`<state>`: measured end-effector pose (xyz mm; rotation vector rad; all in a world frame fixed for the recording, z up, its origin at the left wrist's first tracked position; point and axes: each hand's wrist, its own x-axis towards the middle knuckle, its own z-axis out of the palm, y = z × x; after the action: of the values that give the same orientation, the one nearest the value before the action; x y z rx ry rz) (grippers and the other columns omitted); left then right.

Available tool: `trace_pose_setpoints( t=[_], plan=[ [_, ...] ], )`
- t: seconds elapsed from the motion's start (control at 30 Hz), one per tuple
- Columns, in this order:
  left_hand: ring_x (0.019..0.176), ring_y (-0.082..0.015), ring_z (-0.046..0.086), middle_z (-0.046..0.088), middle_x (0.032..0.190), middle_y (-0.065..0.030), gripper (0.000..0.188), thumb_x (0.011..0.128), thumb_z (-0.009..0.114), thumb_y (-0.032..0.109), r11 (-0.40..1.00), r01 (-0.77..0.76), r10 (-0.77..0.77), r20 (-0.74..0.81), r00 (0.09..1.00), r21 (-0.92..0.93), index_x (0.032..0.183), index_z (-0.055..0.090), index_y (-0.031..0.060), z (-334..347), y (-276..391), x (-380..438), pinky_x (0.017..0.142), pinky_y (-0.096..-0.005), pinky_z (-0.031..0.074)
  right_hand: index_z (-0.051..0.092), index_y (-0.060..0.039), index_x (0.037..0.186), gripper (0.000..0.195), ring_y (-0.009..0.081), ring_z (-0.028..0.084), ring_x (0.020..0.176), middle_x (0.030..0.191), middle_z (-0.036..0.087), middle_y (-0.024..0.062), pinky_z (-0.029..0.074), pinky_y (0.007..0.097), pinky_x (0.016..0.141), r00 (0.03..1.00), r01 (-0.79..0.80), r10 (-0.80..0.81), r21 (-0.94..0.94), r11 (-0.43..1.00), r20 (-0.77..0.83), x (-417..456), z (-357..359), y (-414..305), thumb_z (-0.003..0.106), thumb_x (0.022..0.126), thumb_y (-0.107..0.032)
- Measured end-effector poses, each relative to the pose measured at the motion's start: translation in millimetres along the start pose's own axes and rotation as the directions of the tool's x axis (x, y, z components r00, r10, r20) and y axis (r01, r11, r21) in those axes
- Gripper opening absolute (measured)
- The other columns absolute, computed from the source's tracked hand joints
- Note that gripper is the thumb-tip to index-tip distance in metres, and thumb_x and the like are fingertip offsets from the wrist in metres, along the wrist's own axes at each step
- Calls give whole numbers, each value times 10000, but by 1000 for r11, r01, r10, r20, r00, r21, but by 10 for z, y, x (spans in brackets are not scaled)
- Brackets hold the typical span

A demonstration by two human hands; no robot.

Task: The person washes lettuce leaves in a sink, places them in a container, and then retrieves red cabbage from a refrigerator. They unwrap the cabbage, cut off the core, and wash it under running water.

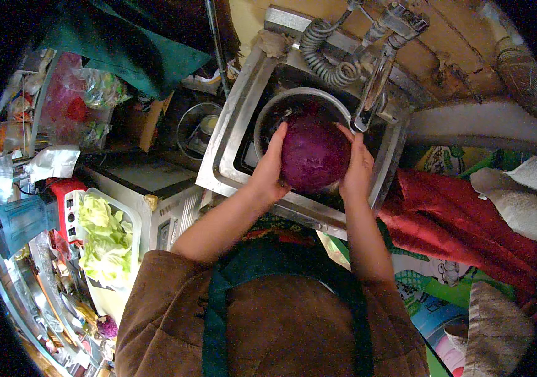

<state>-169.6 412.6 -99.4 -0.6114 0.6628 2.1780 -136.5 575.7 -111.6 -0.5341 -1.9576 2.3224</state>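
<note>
A whole red cabbage, deep purple and glossy, is held between my two hands above a metal sink. My left hand presses on its left side, and my right hand supports the right side. Beneath the cabbage, inside the basin, sits a round metal pot, largely hidden by it. A metal faucet reaches down from the upper right, its spout end close to my right fingertips. I cannot make out any running water.
A coiled hose hangs behind the sink. To the left, a plastic container of lettuce leaves stands beside a boxy appliance and a blender with a blue jar. Red cloth drapes at the right. A cut purple cabbage piece lies lower left.
</note>
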Motion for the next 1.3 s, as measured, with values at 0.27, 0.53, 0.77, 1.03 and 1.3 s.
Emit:
trace_pose_setpoints(
  t=[0.27, 0.53, 0.77, 1.03, 1.3],
  plan=[
    [1090, -263, 468, 413, 1181, -95, 587, 810, 628, 417, 947, -172, 219, -157, 963, 271, 1246, 295, 209, 47, -27, -229, 715, -450, 521, 314, -75, 1363, 992, 245, 432, 1192, 1298, 439, 136, 324, 366, 1015, 992, 129, -123, -257, 958, 39, -242, 205, -97, 826, 520, -185],
    [1073, -257, 544, 512, 1216, -79, 615, 843, 462, 577, 982, 15, -21, 31, 999, 191, 1278, 391, 147, -246, 55, -135, 789, -434, 511, 400, -75, 1319, 840, 290, 448, 1194, 1310, 440, 157, 332, 374, 1013, 919, 380, -294, -395, 837, 262, -224, 167, -356, 784, 582, -189],
    [981, -224, 577, 547, 1154, -58, 597, 816, 497, 589, 910, -226, 291, -147, 945, 348, 1255, 418, 191, -190, 19, -181, 624, -360, 533, 656, -35, 1028, 323, 276, 604, 1003, 1106, 613, 153, 453, 344, 896, 811, 535, -551, -628, 565, 196, -233, 163, -245, 714, 724, -130],
    [1018, -243, 549, 467, 1201, -77, 594, 832, 588, 420, 925, -258, 309, -155, 938, 279, 1308, 316, 191, -228, 28, -244, 621, -363, 547, 624, -27, 1041, 306, 319, 607, 971, 1085, 616, 160, 467, 366, 879, 700, 607, -662, -712, 353, 268, -251, 253, -64, 672, 750, -109],
    [1042, -224, 513, 463, 1203, -92, 597, 798, 665, 253, 870, -378, 423, -87, 902, 316, 1293, 345, 158, -366, -12, -183, 770, -350, 507, 619, -44, 1035, 448, 297, 541, 1098, 1172, 571, 160, 409, 366, 955, 885, 460, -424, -498, 735, 191, -165, 365, -245, 788, 642, -176]
  ],
)
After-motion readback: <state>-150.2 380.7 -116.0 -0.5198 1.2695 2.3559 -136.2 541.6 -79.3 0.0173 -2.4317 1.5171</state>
